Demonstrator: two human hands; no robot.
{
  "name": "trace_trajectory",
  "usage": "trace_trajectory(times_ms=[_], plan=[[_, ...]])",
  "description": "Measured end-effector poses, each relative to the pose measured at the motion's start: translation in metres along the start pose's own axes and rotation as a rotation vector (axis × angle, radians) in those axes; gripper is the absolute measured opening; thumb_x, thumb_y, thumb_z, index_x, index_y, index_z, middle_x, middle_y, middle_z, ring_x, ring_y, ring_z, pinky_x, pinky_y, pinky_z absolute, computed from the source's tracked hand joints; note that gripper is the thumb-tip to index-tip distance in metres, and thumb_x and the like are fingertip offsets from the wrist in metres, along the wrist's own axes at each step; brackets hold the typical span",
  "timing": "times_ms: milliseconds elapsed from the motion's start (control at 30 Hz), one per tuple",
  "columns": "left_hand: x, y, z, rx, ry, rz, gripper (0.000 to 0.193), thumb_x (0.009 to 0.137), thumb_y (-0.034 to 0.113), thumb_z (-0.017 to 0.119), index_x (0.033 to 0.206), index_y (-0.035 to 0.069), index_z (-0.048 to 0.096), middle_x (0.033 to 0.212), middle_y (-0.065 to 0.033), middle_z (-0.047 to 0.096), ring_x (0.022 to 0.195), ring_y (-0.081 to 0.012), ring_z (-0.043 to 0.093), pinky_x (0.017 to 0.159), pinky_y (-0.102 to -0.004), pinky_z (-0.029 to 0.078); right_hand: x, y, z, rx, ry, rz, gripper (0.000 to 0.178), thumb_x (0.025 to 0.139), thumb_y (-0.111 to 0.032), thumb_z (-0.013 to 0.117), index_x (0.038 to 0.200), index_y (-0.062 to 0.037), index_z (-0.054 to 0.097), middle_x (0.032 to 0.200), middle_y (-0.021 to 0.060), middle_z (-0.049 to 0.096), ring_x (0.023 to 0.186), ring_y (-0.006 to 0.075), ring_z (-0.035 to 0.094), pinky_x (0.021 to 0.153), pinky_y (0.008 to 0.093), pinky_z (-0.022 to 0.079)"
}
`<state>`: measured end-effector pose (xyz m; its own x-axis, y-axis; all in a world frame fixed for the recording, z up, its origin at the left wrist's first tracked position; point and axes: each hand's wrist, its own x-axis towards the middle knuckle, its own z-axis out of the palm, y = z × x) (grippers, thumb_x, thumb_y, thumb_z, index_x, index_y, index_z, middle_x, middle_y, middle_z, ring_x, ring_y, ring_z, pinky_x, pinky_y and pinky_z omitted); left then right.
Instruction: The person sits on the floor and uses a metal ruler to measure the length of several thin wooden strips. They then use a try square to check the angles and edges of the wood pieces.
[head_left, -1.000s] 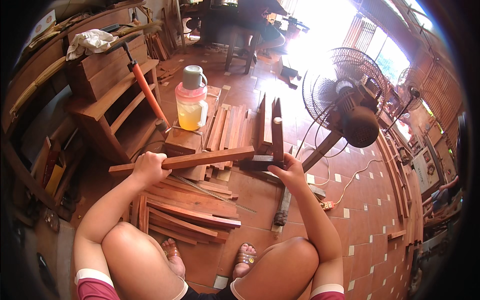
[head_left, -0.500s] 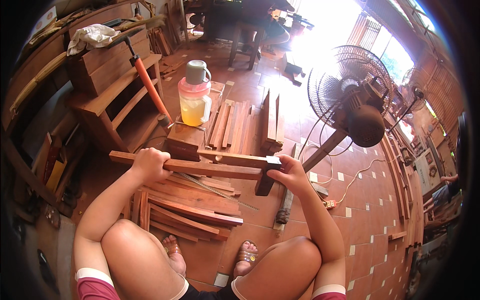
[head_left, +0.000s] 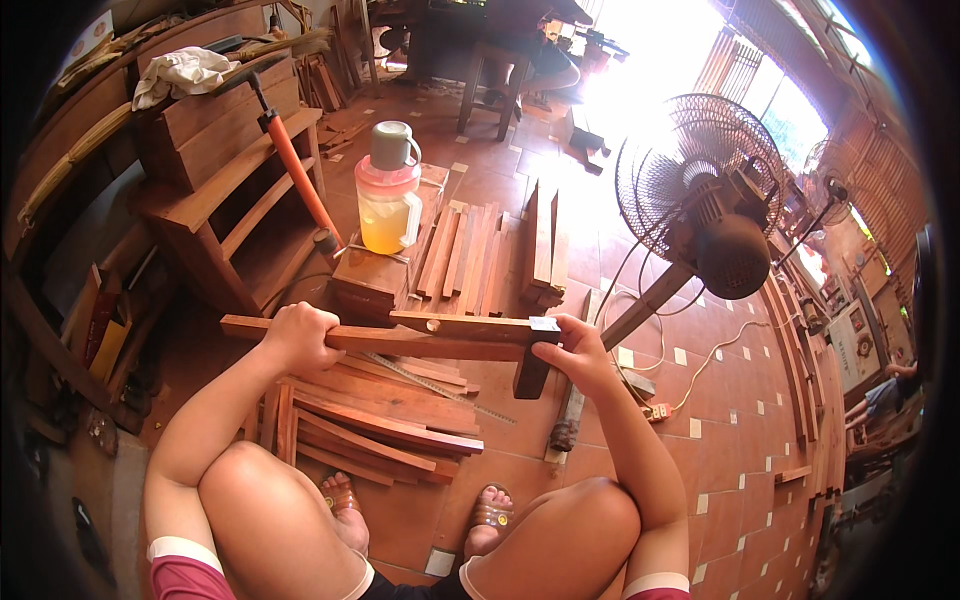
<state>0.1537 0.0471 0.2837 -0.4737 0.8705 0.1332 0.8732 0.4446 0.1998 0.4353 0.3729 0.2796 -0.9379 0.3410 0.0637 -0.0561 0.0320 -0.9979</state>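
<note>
My left hand (head_left: 302,338) is wrapped around a long reddish-brown wooden strip (head_left: 430,345) near its left end, holding it level above the floor. At the strip's right end, my right hand (head_left: 578,350) grips a wooden try square (head_left: 470,326) between thumb and fingers. The square has a dark, thick stock pointing down and a lighter blade with a round hole, lying along the strip's far side. Whether blade and strip touch all along cannot be made out. Below them, a pile of wooden strips (head_left: 385,405) lies on the floor, with a metal ruler (head_left: 435,382) on it.
Beyond my hands, a jug of yellow drink (head_left: 387,215) topped by a cup stands on a wooden block. More strips (head_left: 460,255) lie beside it. A pedestal fan (head_left: 700,200) rises at the right, its cord and power strip (head_left: 656,412) on the tiles. An orange pump (head_left: 295,170) leans against furniture at left.
The square's blade has turned and dropped slightly against the strip, showing more of its face and hole. Both hands keep their grips, with the left hand slightly lower.
</note>
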Motion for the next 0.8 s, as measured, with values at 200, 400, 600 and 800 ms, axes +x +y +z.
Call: trace_trajectory(times_ms=[200, 400, 600, 800], plan=[[0.000, 0.001, -0.003, 0.013, -0.024, 0.021, 0.025, 0.065, 0.031, 0.075, 0.067, 0.008, 0.065, 0.069, -0.0147, 0.066, 0.073, -0.0360, 0.068, 0.069, -0.0449, 0.055, -0.001, -0.004, 0.001, -0.007, -0.035, -0.013, 0.036, 0.089, -0.008, 0.073, 0.121, 0.0018, 0.061, 0.107, 0.0030, 0.067, 0.098, 0.0086, 0.062, 0.088, 0.0275, 0.051], [-0.001, 0.001, -0.005, 0.011, -0.084, -0.009, 0.026, 0.066, 0.033, 0.075, 0.071, 0.009, 0.068, 0.072, -0.0140, 0.068, 0.076, -0.0347, 0.069, 0.072, -0.0443, 0.056, -0.002, -0.002, 0.003, 0.036, -0.034, -0.009, 0.033, 0.091, -0.011, 0.072, 0.119, 0.0009, 0.059, 0.105, 0.0011, 0.065, 0.096, 0.0075, 0.060, 0.086, 0.0262, 0.049], [0.002, 0.007, -0.005, 0.013, -0.121, -0.024, 0.028, 0.066, 0.035, 0.075, 0.073, 0.009, 0.070, 0.076, -0.0143, 0.070, 0.079, -0.0343, 0.069, 0.074, -0.0438, 0.057, 0.000, 0.011, 0.008, 0.017, 0.043, 0.010, 0.028, 0.093, -0.016, 0.070, 0.115, -0.0036, 0.057, 0.103, -0.0006, 0.062, 0.095, 0.0065, 0.057, 0.083, 0.0253, 0.047], [0.003, 0.008, -0.008, 0.008, -0.152, -0.040, 0.030, 0.067, 0.038, 0.077, 0.074, 0.009, 0.070, 0.077, -0.0139, 0.070, 0.081, -0.0340, 0.069, 0.074, -0.0446, 0.056, 0.003, 0.001, 0.017, -0.146, 0.064, -0.020, 0.036, 0.082, -0.015, 0.082, 0.107, -0.0031, 0.060, 0.090, 0.0005, 0.065, 0.082, 0.0080, 0.061, 0.073, 0.0258, 0.051]])
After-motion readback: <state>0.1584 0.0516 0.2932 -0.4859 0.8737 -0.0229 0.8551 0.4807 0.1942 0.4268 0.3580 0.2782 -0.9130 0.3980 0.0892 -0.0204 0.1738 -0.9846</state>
